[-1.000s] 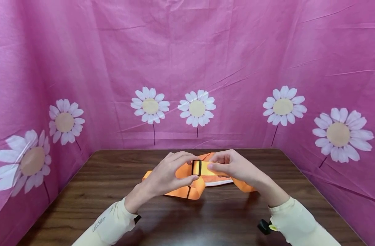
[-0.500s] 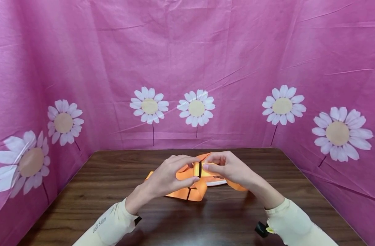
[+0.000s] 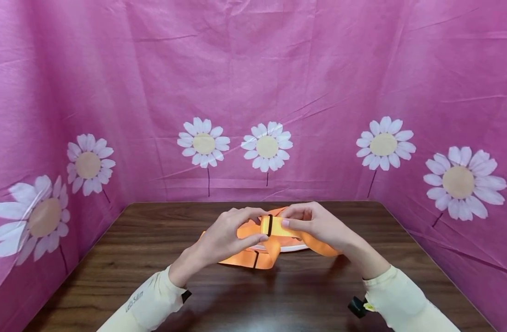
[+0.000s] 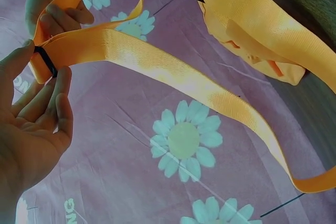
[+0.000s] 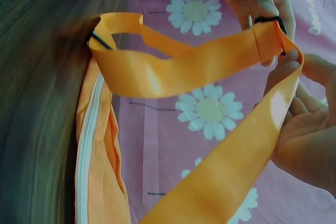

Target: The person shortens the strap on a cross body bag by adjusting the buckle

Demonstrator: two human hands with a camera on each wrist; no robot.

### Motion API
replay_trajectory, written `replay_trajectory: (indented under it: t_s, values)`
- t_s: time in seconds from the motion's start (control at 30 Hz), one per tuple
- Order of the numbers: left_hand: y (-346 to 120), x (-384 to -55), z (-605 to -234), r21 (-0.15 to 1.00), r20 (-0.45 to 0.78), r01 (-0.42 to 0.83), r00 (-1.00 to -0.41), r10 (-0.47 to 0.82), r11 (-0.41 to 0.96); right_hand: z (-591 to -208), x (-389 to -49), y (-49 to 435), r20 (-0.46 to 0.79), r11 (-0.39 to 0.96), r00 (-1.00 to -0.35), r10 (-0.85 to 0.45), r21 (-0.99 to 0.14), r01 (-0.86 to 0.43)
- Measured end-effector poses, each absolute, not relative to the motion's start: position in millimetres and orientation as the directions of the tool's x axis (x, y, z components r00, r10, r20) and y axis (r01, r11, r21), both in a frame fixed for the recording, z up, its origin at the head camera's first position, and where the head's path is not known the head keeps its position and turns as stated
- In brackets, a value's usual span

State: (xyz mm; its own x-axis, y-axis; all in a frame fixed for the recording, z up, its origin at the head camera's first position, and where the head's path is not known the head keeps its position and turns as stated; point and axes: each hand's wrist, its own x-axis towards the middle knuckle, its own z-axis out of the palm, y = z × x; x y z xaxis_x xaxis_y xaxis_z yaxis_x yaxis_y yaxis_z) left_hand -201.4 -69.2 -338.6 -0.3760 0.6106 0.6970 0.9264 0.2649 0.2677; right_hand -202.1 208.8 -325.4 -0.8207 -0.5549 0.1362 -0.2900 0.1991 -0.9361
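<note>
Left-hand grip (image 3: 232, 234) pinching a black strap slider (image 3: 270, 225) at both ends, right-hand grip (image 3: 314, 226) pinching orange webbing (image 5: 226, 150) just beside it

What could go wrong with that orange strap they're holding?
The left hand holds the black buckle just by its ends, between thumb and fingertips, so the buckle might slip away. The right hand pinches the orange strap close to the buckle, so a hard tug could perhaps pull the buckle loose. And the strap curves around in loose loops, so it might get twisted.
</note>
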Motion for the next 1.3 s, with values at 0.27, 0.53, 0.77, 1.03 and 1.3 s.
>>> replay_trajectory:
  t_s: [0.27,0.53,0.77,1.03,1.3]
  values:
    - [-73,-206,-337,0.321,0.674,0.91,-0.413,0.612,0.261,-324,-208,220,0.119,0.308,-0.836,-0.536,-0.894,-0.325]
    - [-73,-205,-339,0.356,0.642,0.887,-0.461,0.612,0.295,-328,-209,217,0.17,0.223,-0.802,-0.573,-0.909,-0.352]
    - [-70,-204,-343,0.307,0.638,0.896,-0.445,0.629,0.322,-331,-208,209,0.197,0.162,-0.788,-0.584,-0.922,-0.351]
    - [-64,-206,-352,0.319,0.6,0.878,-0.479,0.641,0.357,-342,-210,197,0.165,0.172,-0.819,-0.55,-0.937,-0.305]
    - [-63,-213,-359,0.263,0.614,0.881,-0.467,0.637,0.393,-346,-215,198,0.112,0.194,-0.822,-0.558,-0.946,-0.26]
